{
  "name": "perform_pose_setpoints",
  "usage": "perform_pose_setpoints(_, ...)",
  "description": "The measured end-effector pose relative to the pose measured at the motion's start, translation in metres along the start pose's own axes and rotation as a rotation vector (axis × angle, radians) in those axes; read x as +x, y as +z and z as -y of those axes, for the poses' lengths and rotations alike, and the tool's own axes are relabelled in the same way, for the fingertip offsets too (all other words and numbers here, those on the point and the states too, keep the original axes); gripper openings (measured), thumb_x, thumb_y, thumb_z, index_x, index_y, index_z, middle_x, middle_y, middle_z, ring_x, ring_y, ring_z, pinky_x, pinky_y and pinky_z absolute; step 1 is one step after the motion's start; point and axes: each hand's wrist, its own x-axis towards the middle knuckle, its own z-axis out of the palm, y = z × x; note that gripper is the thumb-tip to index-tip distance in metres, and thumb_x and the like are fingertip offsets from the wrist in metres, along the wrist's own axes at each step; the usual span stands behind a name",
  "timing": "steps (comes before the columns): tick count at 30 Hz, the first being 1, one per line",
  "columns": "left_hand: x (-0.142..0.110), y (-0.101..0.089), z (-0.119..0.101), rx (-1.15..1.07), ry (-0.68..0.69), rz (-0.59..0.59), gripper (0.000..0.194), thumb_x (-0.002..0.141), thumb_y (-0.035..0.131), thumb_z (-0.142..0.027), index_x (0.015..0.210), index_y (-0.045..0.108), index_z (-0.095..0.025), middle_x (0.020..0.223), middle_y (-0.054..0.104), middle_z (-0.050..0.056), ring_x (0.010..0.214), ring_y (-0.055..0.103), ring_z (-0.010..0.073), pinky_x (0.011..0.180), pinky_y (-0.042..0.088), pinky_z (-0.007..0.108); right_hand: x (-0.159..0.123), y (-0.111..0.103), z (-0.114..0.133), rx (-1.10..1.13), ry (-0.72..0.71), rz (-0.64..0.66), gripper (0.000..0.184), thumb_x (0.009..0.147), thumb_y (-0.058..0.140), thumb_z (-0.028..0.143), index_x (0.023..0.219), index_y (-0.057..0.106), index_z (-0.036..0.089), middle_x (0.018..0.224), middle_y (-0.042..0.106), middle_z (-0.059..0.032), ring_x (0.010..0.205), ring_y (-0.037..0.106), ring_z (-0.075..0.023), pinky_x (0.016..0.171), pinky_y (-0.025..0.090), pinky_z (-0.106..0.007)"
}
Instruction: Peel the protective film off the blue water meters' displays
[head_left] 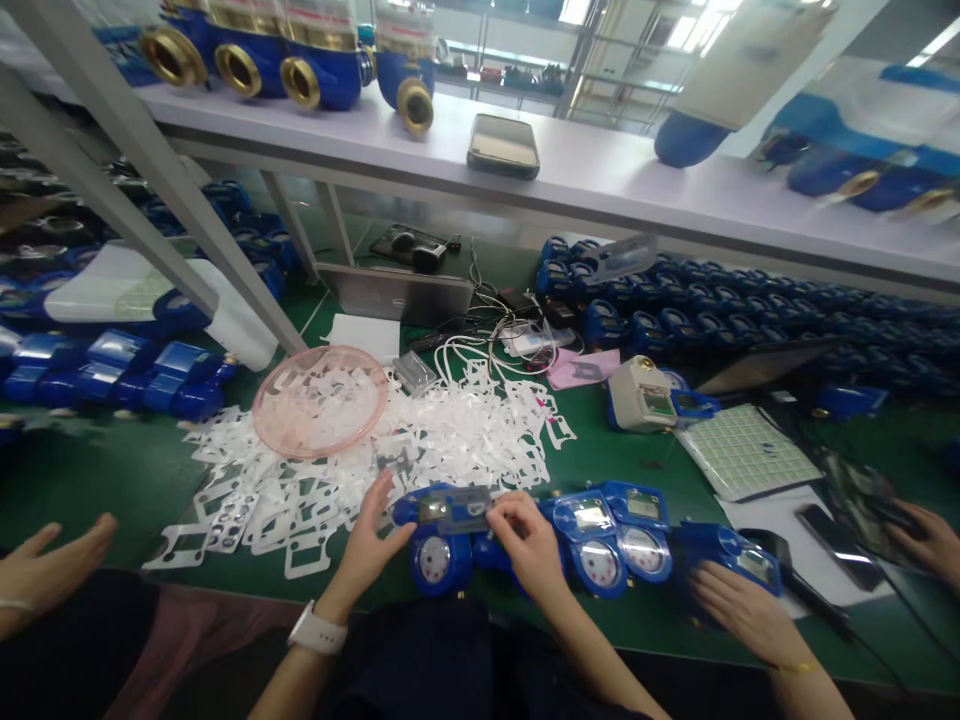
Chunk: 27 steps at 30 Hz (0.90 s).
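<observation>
A blue water meter [442, 572] with a round dial and a small display stands in front of me on the green bench. My right hand [529, 540] pinches the right end of a clear plastic piece [466, 510], which lies over the meter's display part. At the meter's left side is my left hand [371, 535], thumb and fingers apart, the thumb tip close to the blue housing; whether it touches cannot be made out. More blue meters [600, 545] with displays stand just right of my right hand. White cut-out sheets [450, 430] are heaped behind the meter.
A pink round tray [320, 455] sits among the white sheets. Cables [487, 345] and a laptop [401, 300] lie behind. Co-workers' hands show at left [60, 565] and right [750, 615]. A shelf [585, 180] crosses above, bearing brass-ended meters [322, 80].
</observation>
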Motion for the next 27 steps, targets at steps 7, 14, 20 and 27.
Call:
perform_pose_setpoints(7,0.015,-0.005,0.024,0.093,-0.033,0.183,0.072,0.059,0.077,-0.031,0.124,0.047,-0.018,0.132,0.051,0.014,0.122,0.049,0.0288,0.106,0.036,0.045,0.005,-0.009,-0.027,0.049,0.139,-0.07,0.024,0.078,0.055,0.051,0.084,0.066,0.031,0.073,0.065,-0.0085,0.067,0.062,-0.0266,0.058,0.05,-0.04)
perform_pose_setpoints(14,-0.002,-0.002,-0.002,0.378,0.133,-0.026,0.054,0.068,0.069,-0.029,0.118,0.051,-0.02,0.115,0.062,0.009,0.108,0.058,0.025,0.101,0.041,0.046,-0.007,0.014,-0.042,0.124,0.271,0.063,0.028,0.069,0.063,0.055,0.085,0.066,0.032,0.068,0.067,-0.0101,0.061,0.064,-0.0288,0.05,0.05,-0.041)
perform_pose_setpoints(20,-0.007,0.002,0.006,0.213,0.086,0.077,0.076,0.06,0.078,-0.034,0.127,0.045,-0.022,0.134,0.05,0.011,0.124,0.046,0.027,0.108,0.034,0.044,-0.005,0.025,-0.041,0.148,0.379,0.123,0.024,0.07,0.06,0.054,0.079,0.063,0.032,0.06,0.064,-0.0092,0.059,0.064,-0.0285,0.05,0.052,-0.042)
perform_pose_setpoints(27,-0.007,0.006,0.02,-0.082,0.032,0.119,0.081,0.056,0.082,-0.03,0.127,0.044,-0.022,0.134,0.048,0.012,0.126,0.044,0.0288,0.109,0.03,0.045,-0.005,0.033,-0.036,0.074,0.407,0.208,0.017,0.069,0.058,0.047,0.073,0.063,0.032,0.059,0.064,-0.0079,0.063,0.065,-0.029,0.053,0.054,-0.042)
